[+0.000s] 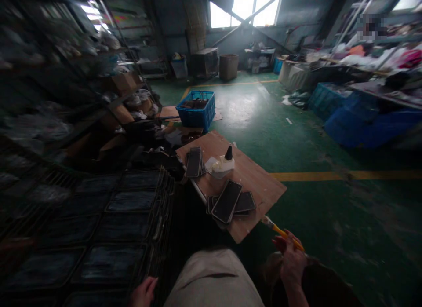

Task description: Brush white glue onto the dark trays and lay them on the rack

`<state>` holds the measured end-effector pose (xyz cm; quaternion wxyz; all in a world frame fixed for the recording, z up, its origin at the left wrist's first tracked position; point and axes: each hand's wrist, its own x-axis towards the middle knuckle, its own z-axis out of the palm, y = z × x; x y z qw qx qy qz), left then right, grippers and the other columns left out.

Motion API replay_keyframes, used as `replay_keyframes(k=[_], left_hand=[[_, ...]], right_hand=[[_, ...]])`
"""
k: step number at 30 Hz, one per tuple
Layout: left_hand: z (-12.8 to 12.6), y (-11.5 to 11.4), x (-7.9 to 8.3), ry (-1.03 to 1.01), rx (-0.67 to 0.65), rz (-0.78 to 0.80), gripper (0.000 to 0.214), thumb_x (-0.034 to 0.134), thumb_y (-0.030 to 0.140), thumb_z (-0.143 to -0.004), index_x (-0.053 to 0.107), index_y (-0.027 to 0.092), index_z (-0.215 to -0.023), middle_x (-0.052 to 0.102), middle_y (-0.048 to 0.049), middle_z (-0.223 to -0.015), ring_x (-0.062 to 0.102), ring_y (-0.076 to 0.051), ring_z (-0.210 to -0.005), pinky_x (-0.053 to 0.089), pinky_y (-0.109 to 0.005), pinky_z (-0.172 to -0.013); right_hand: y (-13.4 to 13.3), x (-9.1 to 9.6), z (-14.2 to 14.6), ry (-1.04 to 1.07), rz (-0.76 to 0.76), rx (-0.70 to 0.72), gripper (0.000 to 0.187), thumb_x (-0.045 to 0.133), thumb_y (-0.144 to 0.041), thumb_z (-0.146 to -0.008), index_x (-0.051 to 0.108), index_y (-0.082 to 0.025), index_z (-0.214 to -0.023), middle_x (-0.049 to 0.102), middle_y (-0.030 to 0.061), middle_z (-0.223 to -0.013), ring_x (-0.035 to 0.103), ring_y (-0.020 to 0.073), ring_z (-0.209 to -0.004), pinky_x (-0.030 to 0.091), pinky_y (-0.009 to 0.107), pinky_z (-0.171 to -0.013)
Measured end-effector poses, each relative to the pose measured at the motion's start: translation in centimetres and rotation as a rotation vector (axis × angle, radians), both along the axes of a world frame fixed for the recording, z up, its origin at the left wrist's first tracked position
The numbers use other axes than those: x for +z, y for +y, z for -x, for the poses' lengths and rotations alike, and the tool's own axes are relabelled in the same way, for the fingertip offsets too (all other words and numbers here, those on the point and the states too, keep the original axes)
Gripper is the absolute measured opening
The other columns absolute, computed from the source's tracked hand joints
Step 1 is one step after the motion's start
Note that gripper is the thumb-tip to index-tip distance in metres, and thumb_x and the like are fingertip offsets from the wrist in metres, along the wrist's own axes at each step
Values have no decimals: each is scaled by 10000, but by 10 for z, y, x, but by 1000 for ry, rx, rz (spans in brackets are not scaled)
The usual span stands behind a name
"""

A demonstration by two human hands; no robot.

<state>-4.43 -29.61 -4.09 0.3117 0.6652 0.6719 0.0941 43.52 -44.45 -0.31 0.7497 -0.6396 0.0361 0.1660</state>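
My right hand (292, 259) is closed around the yellow handle of a paintbrush (280, 231), its bristles by the near right edge of a wooden board (260, 184). Low in the view, my left hand (145, 291) is closed beside the dark racks, with fingers curled together and nothing visible in them. On the board, flat dark rectangular pieces with pale rims (227, 201) lie in a loose pile. A second stack of such pieces (194, 162) sits at the board's left corner. Between them stands a whitish container (222, 168) with a black cone-shaped tip (228, 153).
To my left, stacked wire racks (158, 210) carry rows of dark rectangular panels (130, 201). Beyond the board, a blue crate (198, 115) holds dark pieces. Shelves with bags and boxes (123, 82) line the left; blue bins (359, 118) and a loaded table stand right.
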Motion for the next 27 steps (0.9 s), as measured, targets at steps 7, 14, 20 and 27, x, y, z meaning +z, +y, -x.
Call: replay_keyframes(k=[7,14,20,27], left_hand=[[-93,26,13,110,-268,118,446,285,267,-920,593,153,-1221,659,-12,-648,658,-158,-652,490,-238,-689],[-204,112,-8,0,-609,76,522,377,75,-848,474,164,-1353,575,-97,-1302,579,-134,-1147,430,-245,-983],[-302,207,-38,139,-801,49,471,542,283,-868,486,122,-1307,557,-141,-1304,536,-206,-1196,397,-285,-1008],[-371,279,-89,336,-1013,59,594,569,450,-850,464,93,-1313,529,-191,-1321,481,-285,-1244,371,-348,-1018]], right_hand=[[6,-11,-11,80,9,32,613,720,-574,-692,604,-120,-1087,688,5,-666,670,164,-539,584,260,-529],[24,-11,-8,103,96,-13,593,693,-582,-720,605,-126,-1087,692,15,-693,671,165,-548,583,265,-536],[31,-5,12,-18,325,-101,609,626,-634,-759,587,-165,-1147,697,36,-824,664,153,-544,549,244,-501],[74,-57,44,-36,567,0,592,499,-623,-832,574,-186,-1223,690,59,-903,679,161,-636,539,264,-580]])
